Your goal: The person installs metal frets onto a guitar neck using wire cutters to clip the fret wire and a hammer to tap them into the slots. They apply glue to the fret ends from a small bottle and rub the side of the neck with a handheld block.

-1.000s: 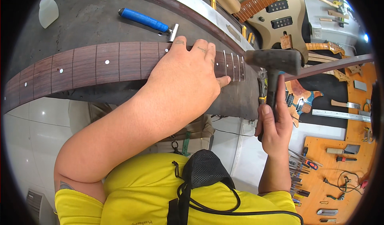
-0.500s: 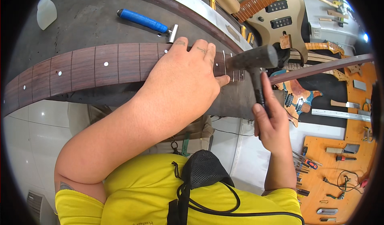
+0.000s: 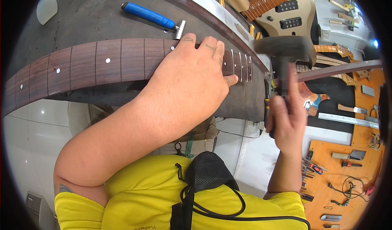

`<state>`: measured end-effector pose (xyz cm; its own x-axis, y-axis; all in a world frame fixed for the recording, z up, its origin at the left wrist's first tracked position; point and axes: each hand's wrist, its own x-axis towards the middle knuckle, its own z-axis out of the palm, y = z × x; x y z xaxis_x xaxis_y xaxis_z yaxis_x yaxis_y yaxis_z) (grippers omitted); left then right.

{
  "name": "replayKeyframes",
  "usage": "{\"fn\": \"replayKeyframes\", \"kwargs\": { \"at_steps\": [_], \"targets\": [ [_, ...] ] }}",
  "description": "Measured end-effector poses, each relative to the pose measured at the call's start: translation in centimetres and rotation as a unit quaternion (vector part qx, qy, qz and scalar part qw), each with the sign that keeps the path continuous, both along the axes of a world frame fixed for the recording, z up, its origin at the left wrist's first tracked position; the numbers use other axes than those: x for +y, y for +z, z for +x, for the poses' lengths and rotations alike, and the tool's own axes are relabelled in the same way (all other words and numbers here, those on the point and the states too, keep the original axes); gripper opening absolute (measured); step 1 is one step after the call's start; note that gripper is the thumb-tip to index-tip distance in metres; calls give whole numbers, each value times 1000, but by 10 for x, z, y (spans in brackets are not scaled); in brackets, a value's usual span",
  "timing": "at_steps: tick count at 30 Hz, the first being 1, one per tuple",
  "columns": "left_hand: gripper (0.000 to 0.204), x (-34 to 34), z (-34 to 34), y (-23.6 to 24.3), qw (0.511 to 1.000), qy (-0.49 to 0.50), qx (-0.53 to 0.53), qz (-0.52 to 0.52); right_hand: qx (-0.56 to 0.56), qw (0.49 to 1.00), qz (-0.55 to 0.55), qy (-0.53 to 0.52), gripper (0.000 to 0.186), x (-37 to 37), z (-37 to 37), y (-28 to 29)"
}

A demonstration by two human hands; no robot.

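A long guitar neck (image 3: 108,70) with a dark wooden fretboard, pale dot inlays and cut fret slots lies across the bench. My left hand (image 3: 190,79) is clamped over it near its right end, fingers toward the far edge and thumb at the near side. Just right of that hand, several silvery fret wires (image 3: 241,66) sit across the board. My right hand (image 3: 288,121) grips a dark-headed hammer (image 3: 281,46), index finger stretched along the handle. The hammer head is raised to the right of the frets, apart from them and blurred by motion.
Beyond the neck lies a blue-handled tool (image 3: 151,15) with a metal crosspiece. A long straight beam (image 3: 204,9) and a cream electric guitar (image 3: 281,15) stand farther back. A white bottle (image 3: 47,7) is at far left. On the right hangs an orange tool board (image 3: 326,189).
The hammer has swung up and right, away from the frets, which show more fully. My left hand stays on the neck. The view has shifted slightly.
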<state>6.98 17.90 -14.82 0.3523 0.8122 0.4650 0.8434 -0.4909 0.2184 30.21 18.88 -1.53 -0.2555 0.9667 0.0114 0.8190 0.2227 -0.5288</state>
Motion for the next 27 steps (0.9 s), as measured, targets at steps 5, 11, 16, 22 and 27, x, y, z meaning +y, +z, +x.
{"fn": "replayKeyframes", "kwargs": {
  "at_steps": [5,11,16,22,27],
  "targets": [
    [44,0,0,0,1000,4,-4,8,-32,993,-67,-90,70,4,-8,14],
    [44,0,0,0,1000,1,-9,4,-26,996,-77,-49,69,6,-8,16],
    [44,1,0,0,1000,-1,-11,1,22,1000,14,10,68,11,-8,12],
    [45,1,-1,2,1000,4,2,11,4,999,-29,22,68,15,-5,14],
    [45,1,-1,1,1000,3,-5,11,30,999,29,32,69,13,-8,13]
  ]
}}
